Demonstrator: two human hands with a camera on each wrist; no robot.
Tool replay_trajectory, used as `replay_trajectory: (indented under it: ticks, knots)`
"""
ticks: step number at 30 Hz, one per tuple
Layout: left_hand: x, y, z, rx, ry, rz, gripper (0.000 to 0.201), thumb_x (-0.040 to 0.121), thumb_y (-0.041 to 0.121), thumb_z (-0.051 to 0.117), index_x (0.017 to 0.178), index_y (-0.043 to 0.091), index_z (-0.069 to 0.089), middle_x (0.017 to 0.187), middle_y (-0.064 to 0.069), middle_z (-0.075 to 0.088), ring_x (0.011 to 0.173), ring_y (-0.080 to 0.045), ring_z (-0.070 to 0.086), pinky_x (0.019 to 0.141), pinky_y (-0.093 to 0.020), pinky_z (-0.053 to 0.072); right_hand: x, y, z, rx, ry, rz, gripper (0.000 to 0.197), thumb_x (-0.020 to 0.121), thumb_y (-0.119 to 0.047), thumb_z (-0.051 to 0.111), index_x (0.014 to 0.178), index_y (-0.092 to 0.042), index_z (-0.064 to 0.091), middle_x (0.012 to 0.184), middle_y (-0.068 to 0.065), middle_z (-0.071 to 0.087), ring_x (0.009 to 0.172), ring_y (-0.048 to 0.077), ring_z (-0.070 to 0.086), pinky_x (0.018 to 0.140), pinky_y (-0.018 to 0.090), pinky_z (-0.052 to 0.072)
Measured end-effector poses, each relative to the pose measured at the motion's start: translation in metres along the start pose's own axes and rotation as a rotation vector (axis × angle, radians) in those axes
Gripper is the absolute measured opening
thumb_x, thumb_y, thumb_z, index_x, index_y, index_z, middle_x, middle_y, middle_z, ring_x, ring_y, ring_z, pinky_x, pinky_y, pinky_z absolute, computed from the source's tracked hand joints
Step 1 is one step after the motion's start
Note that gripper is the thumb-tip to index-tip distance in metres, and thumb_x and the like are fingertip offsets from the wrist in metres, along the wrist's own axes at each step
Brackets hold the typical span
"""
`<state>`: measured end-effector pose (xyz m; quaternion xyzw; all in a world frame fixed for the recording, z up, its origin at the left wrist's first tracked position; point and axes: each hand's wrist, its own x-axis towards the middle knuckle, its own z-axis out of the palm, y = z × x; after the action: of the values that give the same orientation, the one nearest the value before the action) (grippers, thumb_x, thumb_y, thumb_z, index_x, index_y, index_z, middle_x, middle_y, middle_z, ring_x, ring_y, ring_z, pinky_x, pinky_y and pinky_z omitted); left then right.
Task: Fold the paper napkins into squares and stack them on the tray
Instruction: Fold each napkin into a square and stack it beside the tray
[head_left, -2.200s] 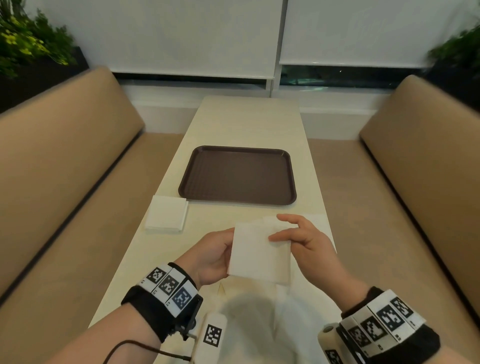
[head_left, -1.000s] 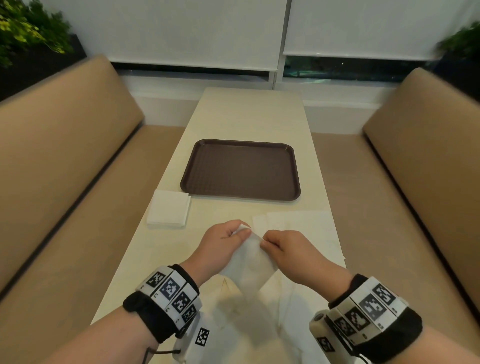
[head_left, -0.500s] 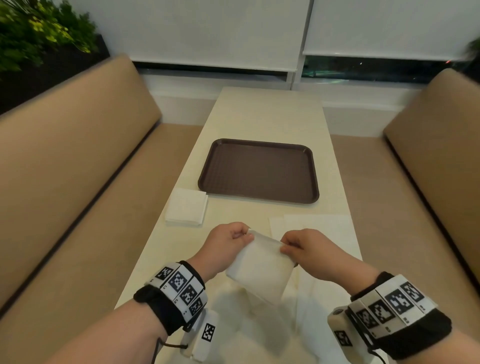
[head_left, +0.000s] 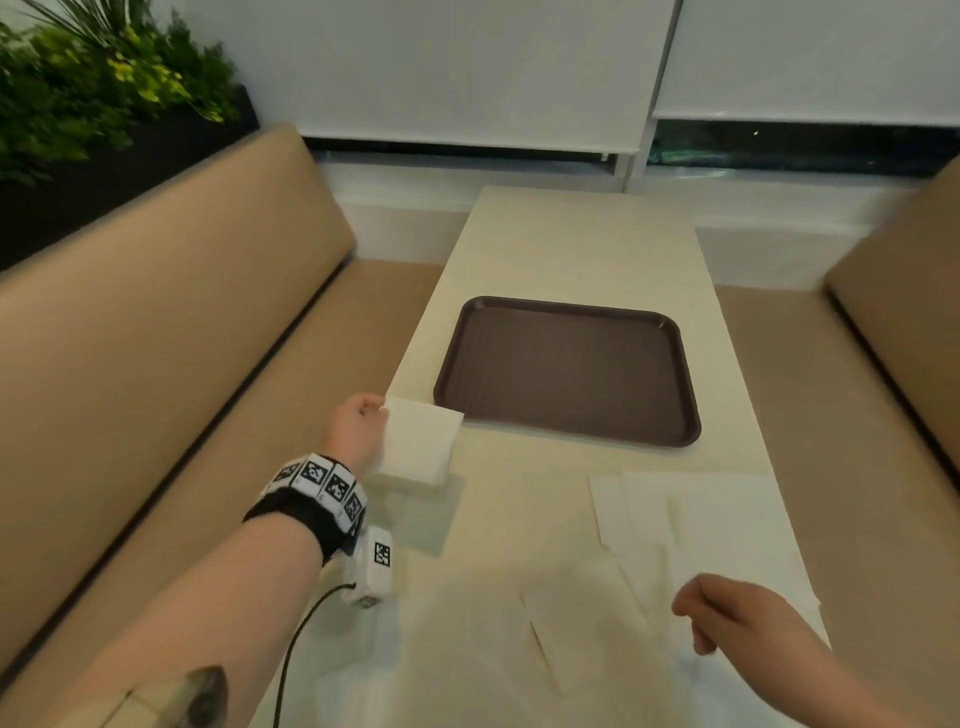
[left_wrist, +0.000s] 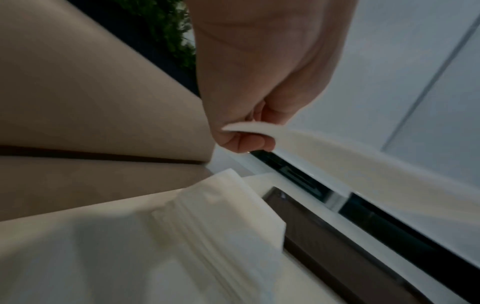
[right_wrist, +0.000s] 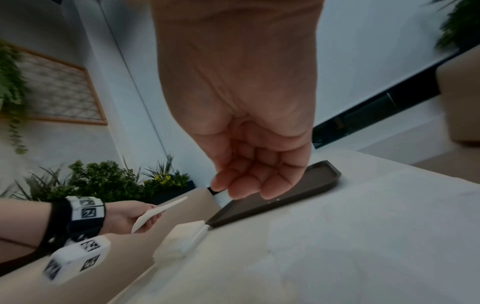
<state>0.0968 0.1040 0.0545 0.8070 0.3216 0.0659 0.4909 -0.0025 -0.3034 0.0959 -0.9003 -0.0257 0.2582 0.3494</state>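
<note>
The left hand (head_left: 358, 434) pinches a folded napkin (head_left: 418, 441) by its edge and holds it in the air just above the pile (right_wrist: 182, 239) of folded squares, which lies on the table (head_left: 571, 244) touching the tray's (head_left: 685, 431) near-left corner. The right hand (head_left: 727, 608) holds nothing, fingers loosely curled, over the unfolded napkins (head_left: 717, 514) spread flat near the tray's near-right corner. The step in hand appears to be setting a finished square onto the pile; the tray itself carries nothing, so stacking on it is not yet done. The next move calls for lowering the square with edges aligned to the pile, then lifting one flat sheet. The napkin is thin, white, limp paper that bows under its own weight; the tray is a dark brown rounded rectangle with a raised rim and finely textured floor.
</note>
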Motion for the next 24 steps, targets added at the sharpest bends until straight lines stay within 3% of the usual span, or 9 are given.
replay_trajectory:
  ticks: [2,4,7,11,14,20,24]
  knots:
    - [0.026,-0.009,0.008,0.019,0.028,-0.033,0.012,0.091,0.014,0.053,0.098,0.020,0.060,0.095,-0.008,0.065,0.086,-0.027,0.060,0.077,-0.033,0.048,-0.001,0.009,0.007,0.007,-0.025,0.042,0.024,0.093,-0.013,0.056,0.073,-0.021,0.067,0.066,-0.002,0.070,0.058,-0.001,0.058,0.061,0.006,0.041]
    - [0.043,-0.020,0.018,0.056,0.045,-0.051,0.011,0.089,0.013,0.056,0.095,0.020,0.061,0.095,-0.013,0.067,0.093,-0.033,0.062,0.085,-0.038,0.050,-0.001,0.015,0.012,0.001,-0.045,0.073,0.023,0.092,-0.013,0.057,0.073,-0.021,0.067,0.066,-0.002,0.070,0.058,-0.002,0.059,0.063,0.005,0.041]
    - [0.052,-0.033,0.029,0.097,0.097,-0.078,0.017,0.089,0.009,0.056,0.102,0.010,0.066,0.099,-0.019,0.067,0.097,-0.038,0.062,0.089,-0.041,0.050,0.000,0.018,0.017,-0.006,-0.054,0.099,0.027,0.092,-0.015,0.057,0.071,-0.025,0.068,0.068,-0.005,0.071,0.061,-0.003,0.060,0.067,0.003,0.040]
    - [0.052,-0.042,0.036,0.116,0.171,-0.083,0.019,0.090,0.004,0.056,0.106,0.002,0.066,0.102,-0.022,0.066,0.097,-0.038,0.061,0.083,-0.034,0.044,0.003,0.012,0.022,-0.036,-0.067,0.101,0.031,0.092,-0.016,0.056,0.069,-0.033,0.067,0.069,-0.011,0.071,0.070,-0.002,0.063,0.071,0.006,0.043]
    - [0.052,-0.043,0.039,0.120,0.189,-0.058,0.018,0.090,0.004,0.056,0.106,0.000,0.065,0.103,-0.023,0.066,0.095,-0.037,0.060,0.079,-0.032,0.042,0.006,0.005,0.027,-0.041,-0.063,0.096,0.022,0.093,-0.017,0.055,0.078,-0.030,0.066,0.070,-0.013,0.071,0.072,-0.003,0.064,0.071,0.006,0.043]
    - [0.050,-0.040,0.044,0.115,0.214,-0.026,0.020,0.091,0.006,0.056,0.109,-0.001,0.061,0.106,-0.021,0.065,0.100,-0.035,0.059,0.078,-0.030,0.038,0.015,-0.012,0.036,-0.029,-0.091,0.071,0.022,0.094,-0.019,0.052,0.082,-0.032,0.066,0.072,-0.015,0.070,0.073,-0.002,0.063,0.071,0.011,0.048]
    - [0.042,-0.036,0.040,0.237,0.230,-0.063,0.040,0.091,0.025,0.059,0.126,0.007,0.052,0.132,-0.017,0.049,0.121,-0.035,0.043,0.097,-0.040,0.036,0.017,-0.020,0.036,-0.031,-0.103,0.049,0.022,0.095,-0.021,0.050,0.086,-0.034,0.065,0.074,-0.016,0.070,0.075,0.000,0.063,0.074,0.016,0.048]
